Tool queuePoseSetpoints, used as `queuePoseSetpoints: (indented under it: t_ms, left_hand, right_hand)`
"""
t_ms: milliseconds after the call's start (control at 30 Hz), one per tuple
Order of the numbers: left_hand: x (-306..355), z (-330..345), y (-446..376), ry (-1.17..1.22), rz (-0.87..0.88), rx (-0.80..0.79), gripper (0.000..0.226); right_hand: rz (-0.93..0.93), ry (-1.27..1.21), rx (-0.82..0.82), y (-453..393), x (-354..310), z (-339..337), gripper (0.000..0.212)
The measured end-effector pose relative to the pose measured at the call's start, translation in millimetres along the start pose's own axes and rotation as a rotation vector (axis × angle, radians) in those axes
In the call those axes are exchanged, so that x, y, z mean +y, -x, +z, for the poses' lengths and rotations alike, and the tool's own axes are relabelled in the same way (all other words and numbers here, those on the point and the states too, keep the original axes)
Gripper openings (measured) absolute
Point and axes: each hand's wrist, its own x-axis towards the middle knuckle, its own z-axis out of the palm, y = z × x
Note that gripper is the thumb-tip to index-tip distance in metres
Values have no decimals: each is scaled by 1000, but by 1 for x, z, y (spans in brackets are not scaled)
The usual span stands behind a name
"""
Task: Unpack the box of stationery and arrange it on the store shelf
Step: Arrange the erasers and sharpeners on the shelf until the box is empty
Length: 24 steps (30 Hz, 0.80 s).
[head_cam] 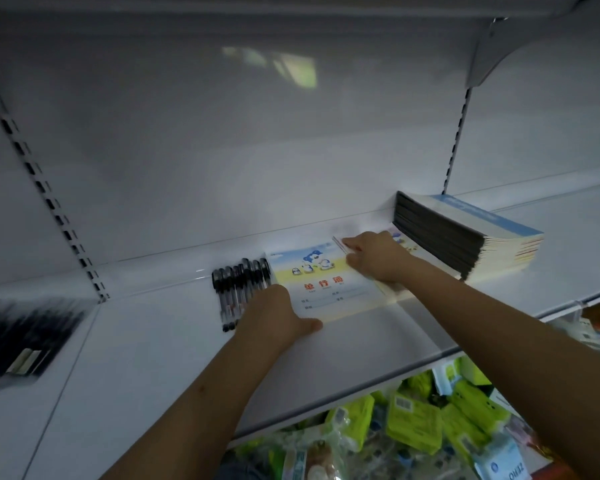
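A stack of thin exercise books (pixel 329 282) with a cartoon penguin cover lies flat on the white shelf (pixel 153 341). My left hand (pixel 274 317) presses on the stack's near left corner, thumb along its front edge. My right hand (pixel 374 256) rests on the stack's far right edge, fingers curled over it, beside a second book (pixel 404 245) partly under a taller pile. Several black pens (pixel 239 285) lie side by side just left of the books. A tall pile of notebooks with dark spines (pixel 465 237) stands at the right.
A blurred dark pack (pixel 21 337) lies at the shelf's far left. Slotted uprights (pixel 52 209) run up the back panel. Below the shelf edge are green packets (pixel 413 420) and other wrapped goods. Another shelf overhangs above.
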Motion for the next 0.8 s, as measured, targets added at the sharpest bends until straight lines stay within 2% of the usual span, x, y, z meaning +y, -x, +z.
queuePoseSetpoints:
  t_ms: [100,167,200,267,333,367,433,467,567,633,800]
  left_hand:
    - [-1,-1,4,32,50,-48,50]
    - [-5,-11,11,74,96,-52,44]
    - [-8,-19,15,98,101,-14,42]
    - [-19,-37,23,81,102,170,35]
    - [-37,-50,27,-40,183,337,42]
    - [-49,-52,26,-123,246,362,55]
    - [-73,-48,20,-254,282,244,85]
    - [-82,-42,16,-294,239,146,93]
    - [-95,-27,4,-364,101,-39,93]
    - [-93,-25,-4,-376,97,-44,92]
    - [-87,-19,-7,-345,152,31,91]
  right_hand:
    - [7,55,-51,-5,1,1,50]
    - [-10,6,21,-4,-6,-1,42]
    - [-32,-46,112,-1,-12,-2,43]
    - [-132,-157,287,8,-33,-4,48]
    - [-283,-243,293,16,-60,-4,47]
    - [-354,-257,242,18,-75,-2,47]
    - [-435,-210,152,19,-99,8,47]
    - [-451,-169,153,19,-108,15,47]
    - [-331,-141,110,15,-116,29,50]
    - [-246,-188,72,13,-115,32,52]
    - [-246,-181,81,17,-117,31,51]
